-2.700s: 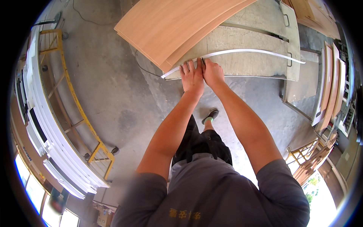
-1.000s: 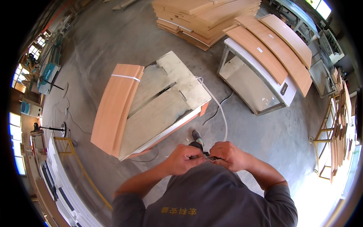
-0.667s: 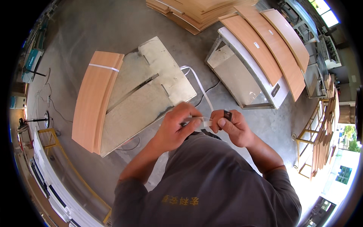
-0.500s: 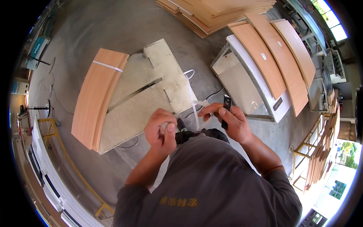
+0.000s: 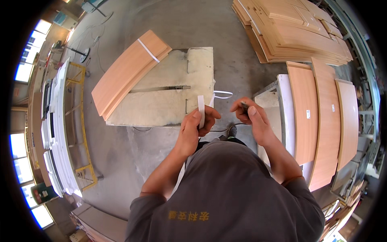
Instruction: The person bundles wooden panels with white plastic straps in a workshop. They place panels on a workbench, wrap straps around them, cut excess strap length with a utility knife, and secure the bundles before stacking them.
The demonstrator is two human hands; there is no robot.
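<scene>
A short length of flat white strap [image 5: 201,104] stands up from my left hand [image 5: 192,126], pinched between thumb and fingers. My right hand [image 5: 255,120], a little to the right, is closed around a small, dark, slim tool [image 5: 244,106]. The tool is seen almost end-on, so its kind does not show. Ahead of both hands is a worn beige worktable [image 5: 161,105] with a long slot. On its left part lies a stack of curved wood-coloured panels [image 5: 131,72], bound by a white band [image 5: 148,50]. A loop of white strap [image 5: 223,95] hangs out from the table's right edge.
To the right, long wood-coloured panels [image 5: 304,117] lie on a bench. Behind them, at the far right, a big pile of boards [image 5: 290,34] rests low down. On the left stand a yellow metal frame [image 5: 86,133] and white panels [image 5: 60,133]. Cables [image 5: 98,48] trail across the floor.
The view has turned, so the table and panels appear shifted. A strap piece now stands up in my left hand. My right hand has moved away from the white strap, and its tool has tilted.
</scene>
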